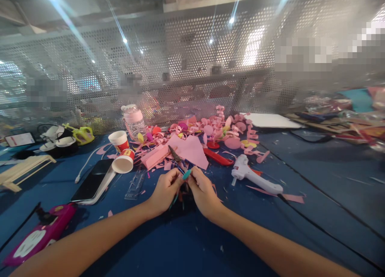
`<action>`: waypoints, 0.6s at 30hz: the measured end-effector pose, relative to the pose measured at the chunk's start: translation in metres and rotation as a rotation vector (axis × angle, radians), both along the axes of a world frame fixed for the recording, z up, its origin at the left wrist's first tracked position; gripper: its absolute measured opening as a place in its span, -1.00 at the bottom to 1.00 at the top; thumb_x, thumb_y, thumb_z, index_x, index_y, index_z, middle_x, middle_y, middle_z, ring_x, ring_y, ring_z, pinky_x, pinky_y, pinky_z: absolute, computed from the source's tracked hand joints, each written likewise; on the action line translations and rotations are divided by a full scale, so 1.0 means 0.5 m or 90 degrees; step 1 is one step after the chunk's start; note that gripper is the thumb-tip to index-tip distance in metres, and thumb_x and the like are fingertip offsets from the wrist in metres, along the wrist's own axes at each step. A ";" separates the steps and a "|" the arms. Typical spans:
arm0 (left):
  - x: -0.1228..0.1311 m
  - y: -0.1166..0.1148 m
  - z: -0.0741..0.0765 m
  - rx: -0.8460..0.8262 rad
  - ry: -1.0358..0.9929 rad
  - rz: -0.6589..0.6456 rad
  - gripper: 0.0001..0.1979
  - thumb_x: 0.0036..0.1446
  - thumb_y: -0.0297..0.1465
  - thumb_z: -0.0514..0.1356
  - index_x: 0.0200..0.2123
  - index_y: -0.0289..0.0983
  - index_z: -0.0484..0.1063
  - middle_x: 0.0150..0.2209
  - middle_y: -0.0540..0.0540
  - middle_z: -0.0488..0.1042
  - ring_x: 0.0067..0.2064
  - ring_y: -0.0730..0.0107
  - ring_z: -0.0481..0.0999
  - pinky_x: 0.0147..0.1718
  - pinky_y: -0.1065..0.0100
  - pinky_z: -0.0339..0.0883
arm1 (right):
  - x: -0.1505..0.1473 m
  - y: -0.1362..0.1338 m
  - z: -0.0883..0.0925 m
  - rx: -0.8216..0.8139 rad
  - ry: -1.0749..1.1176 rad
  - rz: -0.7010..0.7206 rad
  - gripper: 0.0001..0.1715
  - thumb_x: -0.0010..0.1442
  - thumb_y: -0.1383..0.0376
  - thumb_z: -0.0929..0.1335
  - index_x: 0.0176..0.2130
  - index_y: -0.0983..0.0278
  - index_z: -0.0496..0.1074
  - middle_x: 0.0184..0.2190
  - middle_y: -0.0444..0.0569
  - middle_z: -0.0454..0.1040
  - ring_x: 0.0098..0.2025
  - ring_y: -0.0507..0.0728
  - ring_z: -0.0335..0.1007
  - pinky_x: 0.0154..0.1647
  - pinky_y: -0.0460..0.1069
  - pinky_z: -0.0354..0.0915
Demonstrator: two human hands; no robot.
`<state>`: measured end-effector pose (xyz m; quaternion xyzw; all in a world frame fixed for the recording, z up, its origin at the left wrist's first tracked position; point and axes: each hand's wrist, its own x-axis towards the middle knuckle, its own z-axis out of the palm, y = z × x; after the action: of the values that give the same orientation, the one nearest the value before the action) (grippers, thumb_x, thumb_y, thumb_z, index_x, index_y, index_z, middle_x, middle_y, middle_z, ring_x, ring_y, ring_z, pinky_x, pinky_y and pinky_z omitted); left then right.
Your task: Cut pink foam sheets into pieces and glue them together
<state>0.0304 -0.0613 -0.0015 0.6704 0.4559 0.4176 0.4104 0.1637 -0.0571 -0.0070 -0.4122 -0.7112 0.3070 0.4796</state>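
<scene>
Left hand (165,190) and right hand (204,190): fingertips pinched on 1 small green disc (187,174), up front over the bench (144,245). Disc sits between the 2, about equally near each. Dark-tipped tool (175,153) just beyond, long axis pointing away and left, over pink paper (194,150). Can't tell if left fingers touch it. Glue gun (255,176) off right, nearer right hand.

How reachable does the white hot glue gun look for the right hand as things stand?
Probably yes: mostly flat blue tabletop lies between the right hand and the white hot glue gun, though that hand is busy with the teal disc.
</scene>
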 end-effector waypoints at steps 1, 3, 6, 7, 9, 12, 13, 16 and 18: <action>0.000 0.000 0.000 0.001 0.000 0.003 -0.65 0.11 -0.11 0.03 -0.48 -0.28 0.22 -0.69 0.13 0.21 -0.68 0.53 0.29 -0.70 0.50 0.10 | 0.000 0.000 0.000 0.001 -0.001 -0.002 -0.70 0.21 0.31 0.11 -0.56 0.21 0.04 -0.55 -0.13 0.13 -0.42 0.08 0.11 -0.47 -0.04 0.11; 0.001 0.000 0.001 0.004 0.003 0.007 -0.65 0.11 -0.10 0.02 -0.49 -0.27 0.21 -0.69 0.13 0.21 -0.69 0.53 0.28 -0.70 0.50 0.11 | 0.000 0.000 0.000 0.006 -0.003 -0.005 -0.70 0.21 0.31 0.11 -0.56 0.21 0.04 -0.55 -0.12 0.13 -0.42 0.08 0.11 -0.46 -0.04 0.11; 0.002 0.000 0.003 0.010 0.010 0.011 -0.65 0.12 -0.11 0.01 -0.50 -0.27 0.21 -0.70 0.14 0.20 -0.69 0.54 0.28 -0.70 0.50 0.11 | -0.001 0.001 0.001 0.011 -0.009 -0.006 -0.70 0.21 0.31 0.11 -0.56 0.21 0.04 -0.55 -0.12 0.13 -0.41 0.08 0.10 -0.46 -0.04 0.11; 0.002 0.000 0.003 0.012 0.013 0.011 -0.65 0.12 -0.11 0.01 -0.50 -0.27 0.21 -0.70 0.14 0.19 -0.69 0.54 0.27 -0.69 0.50 0.11 | -0.001 0.002 0.001 0.012 -0.012 -0.007 -0.70 0.21 0.31 0.11 -0.56 0.21 0.04 -0.55 -0.12 0.13 -0.41 0.08 0.10 -0.46 -0.04 0.10; 0.001 0.000 0.002 0.012 0.016 0.011 -0.65 0.13 -0.11 0.01 -0.50 -0.27 0.21 -0.70 0.14 0.19 -0.69 0.55 0.26 -0.69 0.51 0.10 | -0.002 0.002 0.001 0.013 -0.019 -0.009 -0.69 0.22 0.30 0.10 -0.56 0.21 0.03 -0.55 -0.13 0.12 -0.42 0.08 0.10 -0.45 -0.03 0.10; 0.000 0.001 -0.001 0.004 0.007 0.007 -0.66 0.13 -0.12 0.00 -0.50 -0.27 0.20 -0.70 0.14 0.18 -0.70 0.56 0.23 -0.71 0.51 0.08 | -0.001 0.002 0.000 0.014 -0.027 -0.009 -0.69 0.22 0.30 0.10 -0.56 0.21 0.02 -0.55 -0.13 0.12 -0.42 0.08 0.09 -0.45 -0.03 0.10; 0.000 0.002 -0.001 0.000 0.000 0.006 -0.66 0.13 -0.12 0.01 -0.49 -0.27 0.20 -0.69 0.14 0.18 -0.71 0.57 0.23 -0.72 0.51 0.08 | -0.001 0.002 0.000 0.014 -0.028 -0.009 -0.69 0.22 0.31 0.10 -0.56 0.21 0.02 -0.55 -0.13 0.12 -0.42 0.08 0.10 -0.45 -0.03 0.10; 0.001 0.002 -0.002 -0.011 -0.021 0.006 -0.66 0.11 -0.11 0.03 -0.49 -0.27 0.20 -0.68 0.14 0.19 -0.72 0.58 0.22 -0.73 0.52 0.07 | -0.001 0.001 0.001 0.017 -0.031 -0.012 -0.69 0.22 0.31 0.10 -0.56 0.21 0.02 -0.55 -0.13 0.12 -0.42 0.08 0.11 -0.45 -0.03 0.10; 0.001 0.002 -0.001 -0.022 -0.037 0.006 -0.66 0.10 -0.11 0.04 -0.50 -0.27 0.20 -0.67 0.14 0.20 -0.72 0.59 0.21 -0.74 0.52 0.06 | -0.001 -0.001 0.003 0.020 -0.036 -0.010 -0.69 0.22 0.31 0.10 -0.56 0.21 0.03 -0.55 -0.12 0.13 -0.42 0.08 0.12 -0.45 -0.03 0.11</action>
<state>0.0309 -0.0605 -0.0021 0.6483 0.4541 0.4313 0.4331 0.1631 -0.0574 -0.0057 -0.4183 -0.7260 0.2805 0.4682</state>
